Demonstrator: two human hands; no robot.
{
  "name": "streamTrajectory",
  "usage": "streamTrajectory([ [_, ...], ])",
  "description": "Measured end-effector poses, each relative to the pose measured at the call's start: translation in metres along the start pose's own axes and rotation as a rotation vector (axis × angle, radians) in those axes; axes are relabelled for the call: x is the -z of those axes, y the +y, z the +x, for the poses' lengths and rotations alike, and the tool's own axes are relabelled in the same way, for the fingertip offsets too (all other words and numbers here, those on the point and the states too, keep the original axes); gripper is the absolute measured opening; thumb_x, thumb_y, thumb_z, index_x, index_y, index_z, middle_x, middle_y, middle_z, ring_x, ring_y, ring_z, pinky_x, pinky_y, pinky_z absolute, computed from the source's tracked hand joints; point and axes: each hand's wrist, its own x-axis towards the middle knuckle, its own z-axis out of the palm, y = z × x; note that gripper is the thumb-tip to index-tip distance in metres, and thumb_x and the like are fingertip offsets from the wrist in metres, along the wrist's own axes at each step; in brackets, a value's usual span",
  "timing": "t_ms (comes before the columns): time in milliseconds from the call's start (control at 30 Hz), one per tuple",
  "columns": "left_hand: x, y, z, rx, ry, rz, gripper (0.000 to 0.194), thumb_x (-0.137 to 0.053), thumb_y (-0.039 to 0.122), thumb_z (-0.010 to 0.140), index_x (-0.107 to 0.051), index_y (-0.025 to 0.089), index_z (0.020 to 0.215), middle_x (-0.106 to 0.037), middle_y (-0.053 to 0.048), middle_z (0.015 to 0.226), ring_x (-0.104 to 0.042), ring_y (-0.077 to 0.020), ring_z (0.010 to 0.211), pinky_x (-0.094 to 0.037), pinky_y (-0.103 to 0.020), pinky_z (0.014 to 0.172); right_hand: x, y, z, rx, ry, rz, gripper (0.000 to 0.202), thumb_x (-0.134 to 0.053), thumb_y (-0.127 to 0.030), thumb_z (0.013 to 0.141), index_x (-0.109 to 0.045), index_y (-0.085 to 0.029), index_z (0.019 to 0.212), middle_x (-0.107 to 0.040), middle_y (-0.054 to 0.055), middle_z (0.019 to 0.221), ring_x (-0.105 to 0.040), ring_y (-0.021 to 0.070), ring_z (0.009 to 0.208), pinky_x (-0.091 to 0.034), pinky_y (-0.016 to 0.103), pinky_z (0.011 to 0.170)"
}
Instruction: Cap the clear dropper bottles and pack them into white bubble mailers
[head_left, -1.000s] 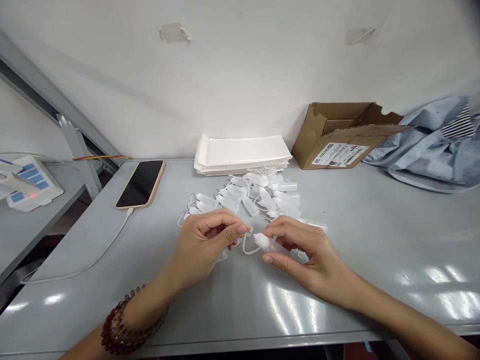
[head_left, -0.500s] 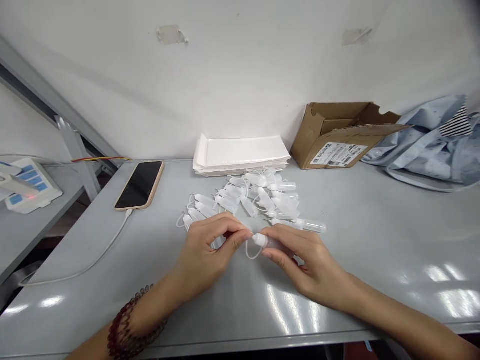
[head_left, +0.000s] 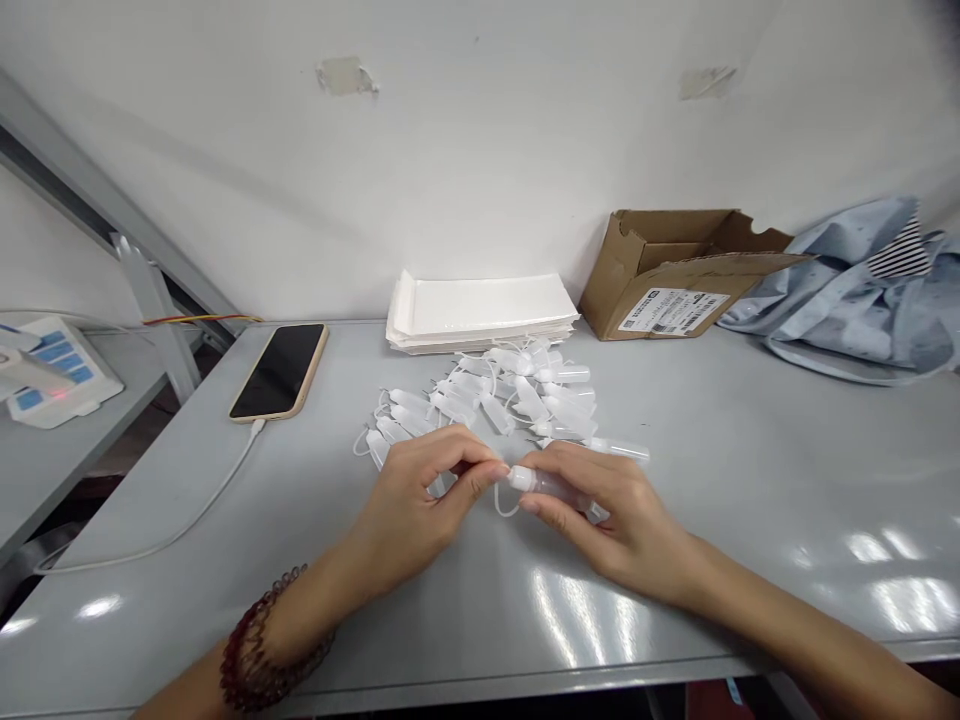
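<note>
The bottle (head_left: 551,486) is small and slim, with a translucent body and a white top (head_left: 523,479); it lies nearly level in the right hand (head_left: 630,525), top toward the left hand (head_left: 420,495), its base partly hidden by the fingers. A thin white strap (head_left: 504,514) hangs in a loop below the top, its left end rising to the left hand's pinched fingertips, which cover the bottle's very tip. Whether the bottle touches the desk (head_left: 480,620) cannot be told.
</note>
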Motion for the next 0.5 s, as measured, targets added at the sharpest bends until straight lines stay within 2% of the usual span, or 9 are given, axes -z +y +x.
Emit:
streamTrajectory([
  [100,0.013,-0.002,0.006,0.092,-0.008,0.027,0.021,-0.054,0.026,0.088,-0.063,0.017,0.072,-0.063,-0.001,0.071,-0.056,-0.013,0.067,-0.042,-0.024,0.063,0.016,0.005,0.005,-0.057,0.003,-0.055,0.021,-0.055,-0.029,0.09,-0.06,-0.018,0.107,-0.062,0.003,0.082,-0.054,0.0116,0.067,-0.044,0.023,0.056],
  [167,0.024,-0.004,0.01,0.16,-0.004,0.081,0.024,-0.053,0.03,0.088,-0.063,0.017,0.07,-0.064,0.0,0.07,-0.055,-0.0135,0.066,-0.041,-0.024,0.06,0.028,0.012,0.007,-0.083,0.08,-0.144,0.02,-0.055,-0.03,0.09,-0.06,-0.019,0.105,-0.062,0.004,0.085,-0.055,0.0128,0.069,-0.044,0.024,0.055],
  [267,0.038,-0.01,0.015,0.228,-0.083,0.172,0.03,-0.05,0.035,0.088,-0.064,0.018,0.068,-0.064,0.0,0.067,-0.051,-0.0131,0.058,-0.038,-0.024,0.054,0.039,0.027,0.009,-0.126,0.167,-0.334,0.016,-0.056,-0.031,0.089,-0.062,-0.019,0.098,-0.063,0.005,0.084,-0.054,0.0132,0.064,-0.044,0.026,0.054],
  [367,0.044,-0.016,0.016,0.271,-0.118,0.275,0.034,-0.046,0.037,0.088,-0.066,0.018,0.069,-0.065,-0.001,0.067,-0.05,-0.0136,0.056,-0.036,-0.025,0.051,0.041,0.04,0.009,-0.143,0.128,-0.473,0.014,-0.057,-0.031,0.088,-0.062,-0.018,0.093,-0.065,0.005,0.081,-0.056,0.0151,0.065,-0.045,0.028,0.055],
  [500,0.043,-0.024,0.016,0.279,-0.011,0.474,0.029,-0.048,0.036,0.087,-0.069,0.018,0.079,-0.07,-0.004,0.079,-0.056,-0.0177,0.065,-0.04,-0.027,0.057,0.036,0.047,0.009,-0.127,0.101,-0.599,0.011,-0.058,-0.027,0.087,-0.062,-0.018,0.091,-0.067,0.006,0.082,-0.059,0.0204,0.075,-0.044,0.029,0.055],
])
